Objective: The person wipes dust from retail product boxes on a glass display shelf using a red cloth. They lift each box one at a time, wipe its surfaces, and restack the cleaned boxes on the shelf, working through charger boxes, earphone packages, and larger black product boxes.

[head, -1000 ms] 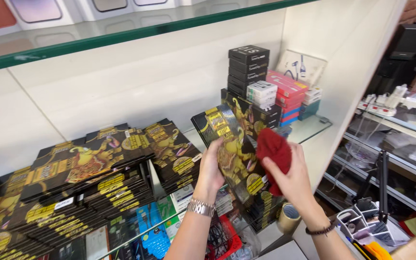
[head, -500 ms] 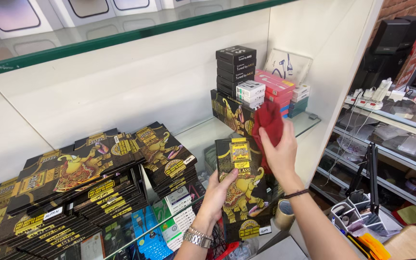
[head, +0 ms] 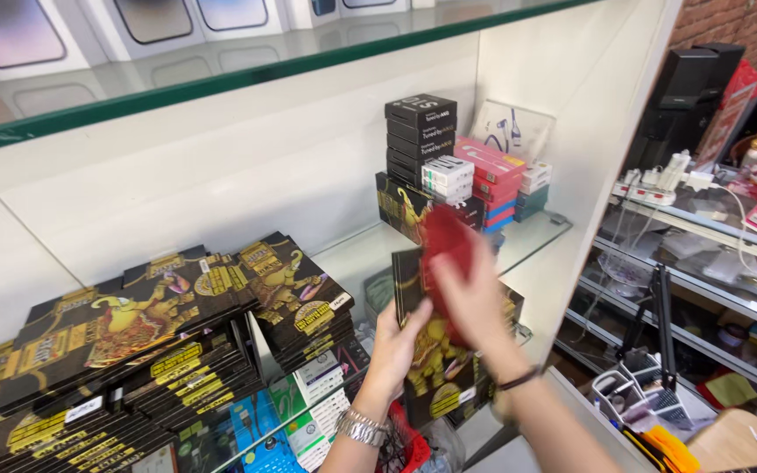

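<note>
Two hands meet on one flat black-and-gold box (head: 435,368) in the lower middle of the frame, and we read its placement as the thing that matters here. Our left hand (head: 393,343) comes up from the bottom edge, a metal watch (head: 363,428) at the wrist, and grips the box along its left long edge, thumb on the printed face. The box stands nearly upright, its long axis running from the lower part of the frame up toward the centre, its face turned to us.

Our right hand (head: 477,298) enters from the lower right, a dark band at the wrist, and lies across the upper half of the box with a red cloth (head: 445,247) pinched in its fingers; the cloth is pressed to the top of the box. That hand is blurred, so we cannot tell how tightly it closes on the cloth. Both hands are thus together on the box, the left lower and at the side, the right higher and in front.

Stacks of matching boxes (head: 177,350) fill the glass shelf (head: 536,235) at lower left, well apart from the held one. Another matching box (head: 400,203) leans just behind the cloth, below a stack of small black boxes (head: 420,131) at upper centre.
</note>
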`<action>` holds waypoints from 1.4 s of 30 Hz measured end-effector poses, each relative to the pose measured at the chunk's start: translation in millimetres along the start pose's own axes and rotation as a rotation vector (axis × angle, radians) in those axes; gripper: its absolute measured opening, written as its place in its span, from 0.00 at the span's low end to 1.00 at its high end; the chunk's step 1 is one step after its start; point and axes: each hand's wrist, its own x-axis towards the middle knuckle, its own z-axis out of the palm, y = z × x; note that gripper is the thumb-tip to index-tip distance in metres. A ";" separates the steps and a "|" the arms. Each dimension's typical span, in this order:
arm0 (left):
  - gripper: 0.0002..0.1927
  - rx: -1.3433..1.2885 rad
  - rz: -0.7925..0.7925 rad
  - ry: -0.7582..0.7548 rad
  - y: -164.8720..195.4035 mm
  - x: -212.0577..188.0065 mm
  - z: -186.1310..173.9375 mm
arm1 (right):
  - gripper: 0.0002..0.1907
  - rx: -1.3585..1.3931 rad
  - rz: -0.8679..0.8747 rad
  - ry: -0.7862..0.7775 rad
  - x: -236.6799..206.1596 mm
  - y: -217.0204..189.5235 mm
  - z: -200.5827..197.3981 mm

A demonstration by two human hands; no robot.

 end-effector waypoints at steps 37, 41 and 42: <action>0.25 0.211 -0.060 0.808 -35.7 156.0 -19.2 | 0.22 0.279 0.406 0.035 -49.0 108.6 -91.8; 0.18 0.632 -0.032 0.781 -31.2 162.5 -24.9 | 0.22 0.337 0.531 0.015 -49.8 120.2 -89.7; 0.17 0.733 -0.068 0.740 -31.2 165.0 -26.6 | 0.22 0.353 0.544 0.019 -49.3 120.9 -89.7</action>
